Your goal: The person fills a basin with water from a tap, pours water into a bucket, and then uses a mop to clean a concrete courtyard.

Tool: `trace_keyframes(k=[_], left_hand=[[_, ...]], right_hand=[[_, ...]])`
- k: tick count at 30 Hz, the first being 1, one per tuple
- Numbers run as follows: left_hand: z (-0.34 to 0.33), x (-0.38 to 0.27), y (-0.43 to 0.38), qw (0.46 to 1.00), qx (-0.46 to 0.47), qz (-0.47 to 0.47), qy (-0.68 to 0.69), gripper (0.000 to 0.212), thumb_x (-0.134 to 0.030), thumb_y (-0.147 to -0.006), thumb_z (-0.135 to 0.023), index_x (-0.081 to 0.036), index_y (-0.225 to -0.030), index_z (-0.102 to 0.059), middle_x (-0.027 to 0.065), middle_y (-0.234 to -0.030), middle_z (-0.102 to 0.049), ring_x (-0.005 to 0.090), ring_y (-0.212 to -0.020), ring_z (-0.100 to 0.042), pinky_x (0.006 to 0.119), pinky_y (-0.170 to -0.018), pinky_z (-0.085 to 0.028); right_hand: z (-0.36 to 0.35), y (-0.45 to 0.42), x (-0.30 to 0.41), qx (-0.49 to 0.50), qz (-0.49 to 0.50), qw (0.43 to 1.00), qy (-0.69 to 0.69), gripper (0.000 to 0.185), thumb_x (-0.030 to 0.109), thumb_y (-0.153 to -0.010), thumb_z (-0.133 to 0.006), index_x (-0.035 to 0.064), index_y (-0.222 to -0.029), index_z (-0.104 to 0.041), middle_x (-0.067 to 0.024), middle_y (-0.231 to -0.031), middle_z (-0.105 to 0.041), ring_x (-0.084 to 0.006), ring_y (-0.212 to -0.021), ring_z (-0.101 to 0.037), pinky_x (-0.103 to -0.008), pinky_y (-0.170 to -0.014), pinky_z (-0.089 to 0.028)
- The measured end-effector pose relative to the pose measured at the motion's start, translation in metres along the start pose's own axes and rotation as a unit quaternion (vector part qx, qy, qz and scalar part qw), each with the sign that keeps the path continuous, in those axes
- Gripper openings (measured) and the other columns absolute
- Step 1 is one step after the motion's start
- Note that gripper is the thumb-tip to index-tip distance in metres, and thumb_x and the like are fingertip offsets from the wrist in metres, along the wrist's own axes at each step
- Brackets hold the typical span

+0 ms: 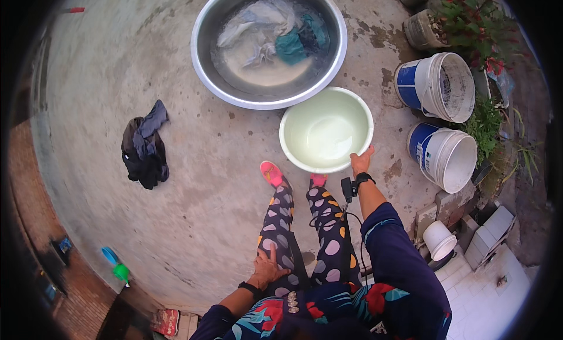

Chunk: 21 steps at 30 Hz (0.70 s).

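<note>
My right hand (362, 160) grips the near right rim of a pale green plastic basin (327, 129), which looks empty apart from a glare on its bottom. The basin touches the edge of a large metal basin (269, 103) at the top. Cloudy water in the metal basin holds whitish cloth (255, 25) and a teal cloth (290, 47). My left hand (269, 266) rests on my left thigh, fingers spread, holding nothing. A heap of dark clothes (147, 151) lies on the concrete floor to the left.
Two white and blue plastic buckets (433, 87) (442, 157) lie tilted at the right, beside potted plants (479, 32). A small white bucket (439, 241) is at the lower right, near tiled steps. Blue and green plastic items (119, 272) lie at the lower left.
</note>
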<state>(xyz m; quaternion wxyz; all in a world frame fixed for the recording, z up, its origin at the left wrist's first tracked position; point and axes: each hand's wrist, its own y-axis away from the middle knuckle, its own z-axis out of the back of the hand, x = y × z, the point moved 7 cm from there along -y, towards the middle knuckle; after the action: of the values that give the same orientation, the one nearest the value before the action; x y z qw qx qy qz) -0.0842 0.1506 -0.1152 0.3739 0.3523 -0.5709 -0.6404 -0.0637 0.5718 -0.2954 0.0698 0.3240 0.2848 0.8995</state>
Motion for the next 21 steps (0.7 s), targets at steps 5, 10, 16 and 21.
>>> trace_keyframes(k=[5, 10, 16, 21], left_hand=[[0.006, -0.004, 0.001, 1.0, -0.027, -0.002, -0.008, 0.109, -0.063, -0.057, -0.061, -0.013, -0.134, -0.001, 0.0375, -0.126, -0.011, 0.049, -0.112, -0.028, 0.046, -0.092, -0.027], [0.007, -0.011, -0.002, 1.0, -0.01, 0.023, -0.004, 0.109, -0.062, -0.058, -0.061, -0.014, -0.134, 0.001, 0.0367, -0.127, -0.011, 0.0481, -0.113, -0.027, 0.046, -0.092, -0.026], [0.01, -0.018, -0.001, 1.0, 0.008, 0.02, 0.013, 0.107, -0.062, -0.06, -0.059, -0.016, -0.134, 0.003, 0.0354, -0.128, -0.008, 0.0486, -0.115, -0.025, 0.047, -0.094, -0.024], [0.003, -0.023, 0.003, 0.998, 0.002, 0.0, 0.058, 0.096, -0.063, -0.065, -0.052, -0.019, -0.135, -0.004, 0.0343, -0.129, -0.01, 0.0487, -0.116, -0.024, 0.047, -0.094, -0.024]], right_hand=[[-0.026, -0.043, -0.025, 0.06, 0.042, 0.995, -0.061, 0.064, -0.003, -0.065, -0.054, 0.0013, -0.121, -0.023, -0.0214, -0.106, -0.05, -0.0328, -0.097, -0.05, -0.0346, -0.084, -0.039], [-0.002, -0.068, -0.006, 0.07, 0.053, 0.994, 0.065, 0.051, 0.005, -0.066, -0.059, -0.0019, -0.114, -0.042, -0.0183, -0.117, -0.041, -0.0306, -0.106, -0.044, -0.0348, -0.088, -0.037], [0.034, -0.031, 0.039, 0.194, 0.128, 0.963, 0.134, 0.031, 0.007, -0.066, -0.058, -0.0003, -0.096, -0.057, -0.0145, -0.093, -0.058, -0.0245, -0.087, -0.055, -0.0302, -0.077, -0.043], [0.072, 0.045, 0.057, 0.317, 0.164, 0.926, 0.122, 0.021, 0.004, -0.072, -0.054, -0.0011, -0.093, -0.057, -0.0092, -0.084, -0.06, -0.017, -0.08, -0.056, -0.0265, -0.074, -0.043]])
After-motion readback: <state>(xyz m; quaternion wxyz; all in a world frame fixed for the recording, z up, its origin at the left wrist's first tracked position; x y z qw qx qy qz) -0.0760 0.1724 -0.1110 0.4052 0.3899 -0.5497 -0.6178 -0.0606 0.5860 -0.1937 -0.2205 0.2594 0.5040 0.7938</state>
